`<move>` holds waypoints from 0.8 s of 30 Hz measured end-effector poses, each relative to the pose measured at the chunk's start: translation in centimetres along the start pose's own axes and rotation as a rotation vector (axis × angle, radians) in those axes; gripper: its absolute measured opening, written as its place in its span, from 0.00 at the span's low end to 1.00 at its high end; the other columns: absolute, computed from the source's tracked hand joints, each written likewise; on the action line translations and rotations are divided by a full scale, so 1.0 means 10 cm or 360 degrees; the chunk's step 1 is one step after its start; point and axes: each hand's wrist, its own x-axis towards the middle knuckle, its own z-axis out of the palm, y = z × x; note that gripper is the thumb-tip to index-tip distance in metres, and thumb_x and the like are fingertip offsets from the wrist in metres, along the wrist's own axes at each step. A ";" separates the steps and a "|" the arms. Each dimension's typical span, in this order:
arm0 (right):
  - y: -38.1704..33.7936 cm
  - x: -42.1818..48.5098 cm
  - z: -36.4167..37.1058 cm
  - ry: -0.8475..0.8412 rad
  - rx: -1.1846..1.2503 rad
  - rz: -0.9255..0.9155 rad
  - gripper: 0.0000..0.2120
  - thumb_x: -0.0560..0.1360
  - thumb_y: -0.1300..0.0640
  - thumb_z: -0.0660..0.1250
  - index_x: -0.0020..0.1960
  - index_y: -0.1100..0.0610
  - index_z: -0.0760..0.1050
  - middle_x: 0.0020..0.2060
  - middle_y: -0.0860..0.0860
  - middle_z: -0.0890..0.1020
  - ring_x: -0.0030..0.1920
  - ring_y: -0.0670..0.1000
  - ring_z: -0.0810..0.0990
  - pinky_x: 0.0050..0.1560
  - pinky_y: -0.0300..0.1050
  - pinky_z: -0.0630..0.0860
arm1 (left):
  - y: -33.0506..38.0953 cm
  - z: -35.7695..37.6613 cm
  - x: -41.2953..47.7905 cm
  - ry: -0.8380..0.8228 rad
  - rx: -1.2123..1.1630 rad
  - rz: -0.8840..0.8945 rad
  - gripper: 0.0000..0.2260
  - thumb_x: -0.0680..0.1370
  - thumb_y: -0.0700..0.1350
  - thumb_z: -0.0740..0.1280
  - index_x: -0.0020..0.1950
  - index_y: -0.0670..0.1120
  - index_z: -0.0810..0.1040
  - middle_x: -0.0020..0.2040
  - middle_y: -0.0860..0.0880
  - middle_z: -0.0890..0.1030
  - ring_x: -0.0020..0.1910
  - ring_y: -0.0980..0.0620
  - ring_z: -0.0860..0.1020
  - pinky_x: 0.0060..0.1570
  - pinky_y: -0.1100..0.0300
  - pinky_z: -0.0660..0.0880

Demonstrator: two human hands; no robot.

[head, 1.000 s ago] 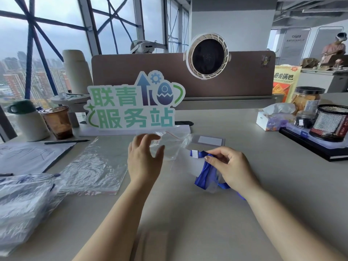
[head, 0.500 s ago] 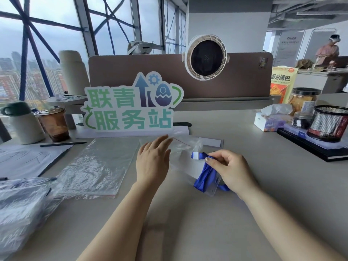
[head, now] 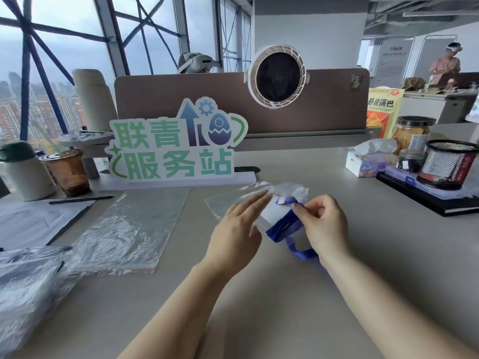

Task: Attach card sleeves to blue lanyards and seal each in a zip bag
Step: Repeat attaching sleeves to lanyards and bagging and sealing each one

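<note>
Blue lanyard (head: 281,226) pinched, R hand (head: 324,224); L hand (head: 233,229) flat.

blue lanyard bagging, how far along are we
Done: a pile of bags at lower left seems to hold finished sets, though it is blurred. In hand: the right hand pinches the blue lanyard, attached to a card sleeve, at the crumpled zip bag; the left hand lies flat beside it. Left: get this set inside, seal it, then work through the empty bags.

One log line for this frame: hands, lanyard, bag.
left hand: open, fingers straight at zip bag | right hand: pinches blue lanyard against card sleeve | bagged: cannot tell
</note>
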 end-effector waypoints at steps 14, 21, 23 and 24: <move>0.29 0.13 -0.09 -0.0079 -0.1042 -0.0957 0.06 0.69 0.59 0.72 0.44 0.49 0.83 0.46 0.48 0.80 0.48 0.57 0.76 0.48 0.49 0.69 | -0.30 -0.01 -0.06 -0.0035 0.0064 -0.0061 0.22 0.75 0.44 0.69 0.68 0.57 0.72 0.70 0.56 0.70 0.67 0.51 0.67 0.63 0.59 0.64; 0.39 0.23 -0.05 -0.0195 -0.1281 -0.1229 0.21 0.64 0.71 0.68 0.50 0.50 0.83 0.59 0.55 0.80 0.53 0.62 0.77 0.50 0.56 0.75 | -0.21 -0.13 -0.08 -0.0091 0.0476 -0.0091 0.10 0.77 0.53 0.65 0.58 0.58 0.79 0.66 0.55 0.71 0.65 0.50 0.68 0.61 0.53 0.67; 0.36 0.26 -0.05 -0.0225 -0.1324 -0.1304 0.22 0.61 0.72 0.69 0.48 0.52 0.83 0.56 0.53 0.81 0.52 0.61 0.79 0.49 0.55 0.76 | -0.21 -0.19 -0.13 -0.0298 0.0571 -0.0130 0.19 0.75 0.63 0.62 0.63 0.60 0.75 0.70 0.56 0.65 0.68 0.52 0.64 0.65 0.54 0.65; 0.32 0.27 -0.06 -0.0234 -0.1347 -0.1320 0.21 0.60 0.72 0.71 0.47 0.52 0.83 0.53 0.52 0.83 0.50 0.60 0.80 0.47 0.53 0.76 | -0.22 -0.24 -0.16 -0.0388 0.0621 -0.0127 0.24 0.73 0.67 0.61 0.66 0.61 0.72 0.71 0.57 0.63 0.69 0.52 0.63 0.66 0.54 0.64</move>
